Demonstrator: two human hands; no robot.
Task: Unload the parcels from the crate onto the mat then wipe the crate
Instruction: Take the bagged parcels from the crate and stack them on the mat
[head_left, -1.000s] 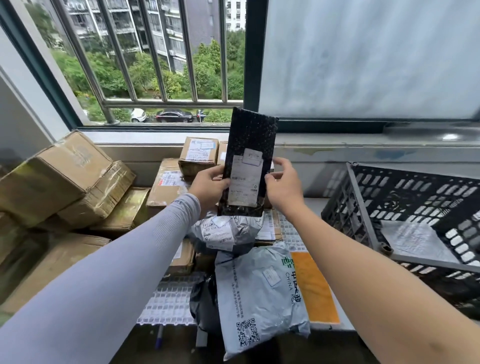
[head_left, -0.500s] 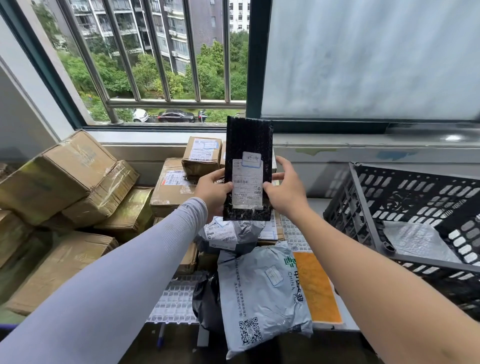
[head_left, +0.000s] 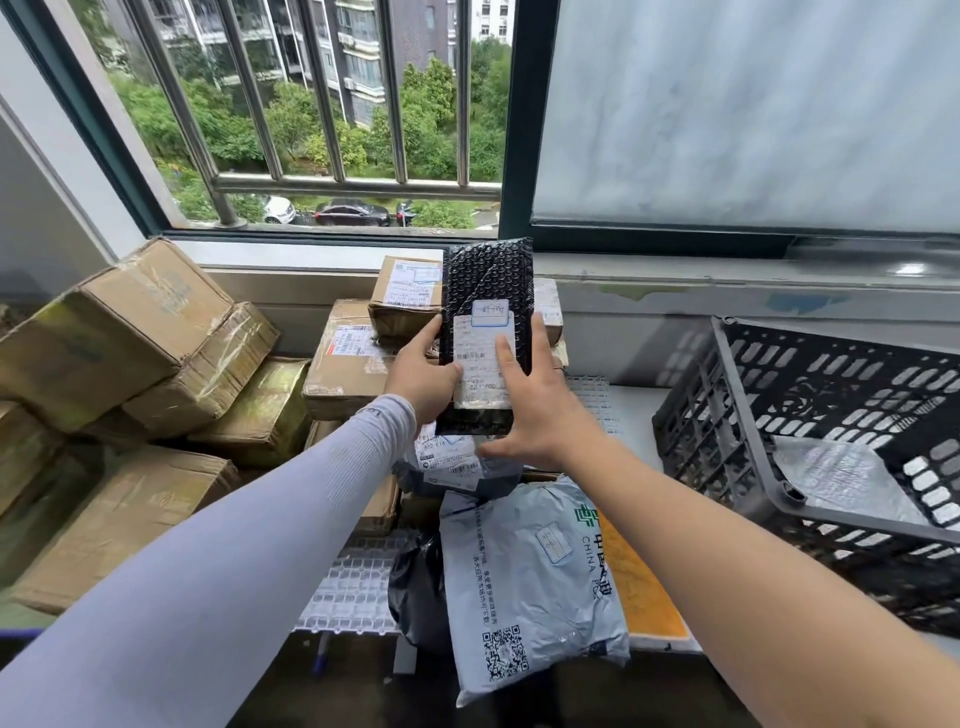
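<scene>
Both hands on one black parcel (head_left: 485, 291) — left hand (head_left: 423, 376) grips its edge, right hand (head_left: 535, 410) lies flat-fingered on its label; unloading underway — next, set it on the mat (head_left: 353, 592).

Single head-worn view, aimed forward and down toward the window (head_left: 311, 104), parcels seen close below it, crate (head_left: 779, 395) at its right.

Left hand (head_left: 423, 376) holds black bubble-wrap parcel (head_left: 485, 291) upright; right hand (head_left: 540, 410) touches it.

cardboard boxes (head_left: 156, 364) crowding left, crate (head_left: 779, 415) right
</scene>
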